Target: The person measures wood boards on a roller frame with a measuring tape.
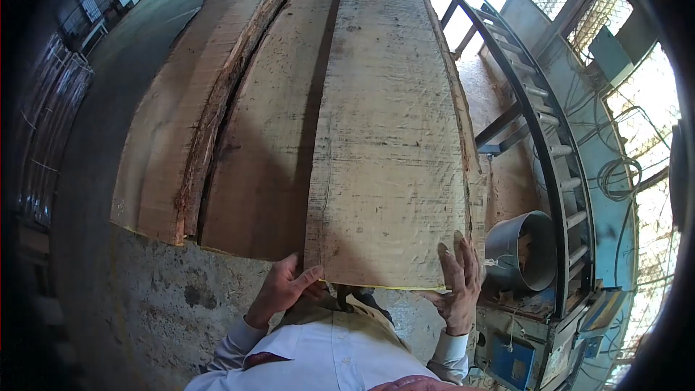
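Observation:
A long, pale sawn plank (391, 137) runs away from me on top of a stack of other boards. My left hand (279, 289) is at its near left corner, thumb on the edge and the other fingers partly hidden beside and under the wood. At the near right corner, my right hand (460, 286) closes round the edge, with fingers on the top face and the thumb low at the end. Left of this plank lie a second board (264, 152) and a bark-edged board (159, 145), with a dark gap between them.
On the right stands a roller conveyor (543, 116) with a black frame. A grey metal bucket (525, 250) sits beside it, above a machine base with a blue panel (512, 362). Coiled cable (619, 177) hangs on the wall. Stained concrete floor (195, 297) shows at lower left.

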Demonstrator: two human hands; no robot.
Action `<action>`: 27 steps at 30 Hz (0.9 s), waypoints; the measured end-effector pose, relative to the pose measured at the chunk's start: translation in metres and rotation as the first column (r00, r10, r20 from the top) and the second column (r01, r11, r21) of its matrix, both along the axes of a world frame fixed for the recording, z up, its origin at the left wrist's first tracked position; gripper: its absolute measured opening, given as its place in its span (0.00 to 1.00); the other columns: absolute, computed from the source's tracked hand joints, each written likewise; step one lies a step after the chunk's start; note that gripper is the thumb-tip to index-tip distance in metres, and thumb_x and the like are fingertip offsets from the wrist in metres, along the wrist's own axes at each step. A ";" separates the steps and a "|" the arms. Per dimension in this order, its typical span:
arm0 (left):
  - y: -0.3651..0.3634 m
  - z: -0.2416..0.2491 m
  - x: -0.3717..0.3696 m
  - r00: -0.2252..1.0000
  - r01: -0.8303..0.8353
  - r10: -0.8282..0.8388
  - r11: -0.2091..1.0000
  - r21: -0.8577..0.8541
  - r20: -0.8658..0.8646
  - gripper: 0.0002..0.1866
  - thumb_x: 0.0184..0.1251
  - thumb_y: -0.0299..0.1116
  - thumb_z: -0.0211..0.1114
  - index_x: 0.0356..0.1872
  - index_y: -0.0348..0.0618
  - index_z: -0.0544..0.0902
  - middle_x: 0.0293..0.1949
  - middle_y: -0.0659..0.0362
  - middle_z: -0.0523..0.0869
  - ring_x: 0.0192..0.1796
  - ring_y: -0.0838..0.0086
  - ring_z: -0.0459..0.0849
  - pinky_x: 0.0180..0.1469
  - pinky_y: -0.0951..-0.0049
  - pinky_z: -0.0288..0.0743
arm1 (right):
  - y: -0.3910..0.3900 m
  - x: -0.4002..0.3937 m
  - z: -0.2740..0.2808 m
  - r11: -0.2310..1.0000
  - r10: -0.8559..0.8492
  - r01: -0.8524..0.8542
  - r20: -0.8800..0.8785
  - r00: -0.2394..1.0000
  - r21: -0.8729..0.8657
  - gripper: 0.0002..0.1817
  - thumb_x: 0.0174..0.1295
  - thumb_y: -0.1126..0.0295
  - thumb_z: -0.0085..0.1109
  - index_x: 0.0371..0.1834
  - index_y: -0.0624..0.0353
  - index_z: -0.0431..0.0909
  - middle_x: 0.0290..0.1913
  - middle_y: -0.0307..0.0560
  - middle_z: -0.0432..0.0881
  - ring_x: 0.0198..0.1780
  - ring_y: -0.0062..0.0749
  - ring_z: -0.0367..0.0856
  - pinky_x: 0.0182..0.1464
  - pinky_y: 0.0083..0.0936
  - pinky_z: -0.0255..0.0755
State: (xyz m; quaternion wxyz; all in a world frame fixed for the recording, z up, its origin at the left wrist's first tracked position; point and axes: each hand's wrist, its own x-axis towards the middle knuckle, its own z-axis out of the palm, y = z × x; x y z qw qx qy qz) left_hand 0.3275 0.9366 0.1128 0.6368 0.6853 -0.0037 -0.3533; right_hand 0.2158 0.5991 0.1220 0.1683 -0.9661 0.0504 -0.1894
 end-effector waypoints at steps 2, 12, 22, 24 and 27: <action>-0.001 -0.004 -0.002 0.994 -0.028 0.002 0.970 -0.242 -0.107 0.26 0.76 0.45 0.66 0.60 0.33 0.74 0.42 0.52 0.88 0.36 0.71 0.91 0.39 0.70 0.88 | -0.001 0.003 0.001 0.999 0.012 -0.011 0.018 1.000 -0.035 0.46 0.48 0.32 0.70 0.66 0.50 0.78 0.74 0.56 0.72 0.75 0.53 0.69 0.76 0.56 0.60; -0.007 -0.029 -0.023 0.830 -0.104 0.002 0.983 0.151 0.558 0.33 0.62 0.51 0.78 0.54 0.31 0.77 0.37 0.48 0.89 0.37 0.65 0.92 0.39 0.66 0.86 | -0.004 0.006 -0.014 0.993 0.066 -0.058 0.076 0.995 -0.102 0.42 0.58 0.29 0.59 0.64 0.52 0.79 0.71 0.57 0.76 0.74 0.53 0.70 0.75 0.54 0.61; -0.006 -0.046 -0.026 0.272 -0.432 0.045 0.898 0.080 0.961 0.39 0.58 0.61 0.76 0.56 0.38 0.77 0.49 0.47 0.80 0.52 0.54 0.82 0.53 0.54 0.79 | 0.002 0.014 -0.008 0.995 0.081 -0.078 0.055 0.995 -0.066 0.42 0.65 0.30 0.54 0.67 0.56 0.77 0.72 0.62 0.74 0.73 0.59 0.72 0.71 0.51 0.69; -0.012 -0.054 -0.022 0.203 -0.382 -0.027 0.918 0.105 0.979 0.37 0.60 0.63 0.74 0.57 0.42 0.78 0.53 0.49 0.78 0.60 0.55 0.76 0.62 0.50 0.74 | 0.003 0.014 -0.003 0.980 0.099 -0.095 0.011 0.995 -0.177 0.42 0.67 0.31 0.52 0.69 0.56 0.76 0.73 0.63 0.72 0.74 0.60 0.71 0.72 0.50 0.69; -0.022 -0.057 -0.003 0.045 -0.360 0.072 0.931 -0.052 0.996 0.30 0.64 0.59 0.73 0.52 0.45 0.80 0.55 0.53 0.78 0.61 0.56 0.76 0.64 0.49 0.73 | 0.002 0.015 -0.009 0.977 0.097 -0.095 0.000 0.995 -0.191 0.41 0.68 0.31 0.50 0.70 0.55 0.75 0.74 0.63 0.71 0.74 0.60 0.71 0.72 0.50 0.68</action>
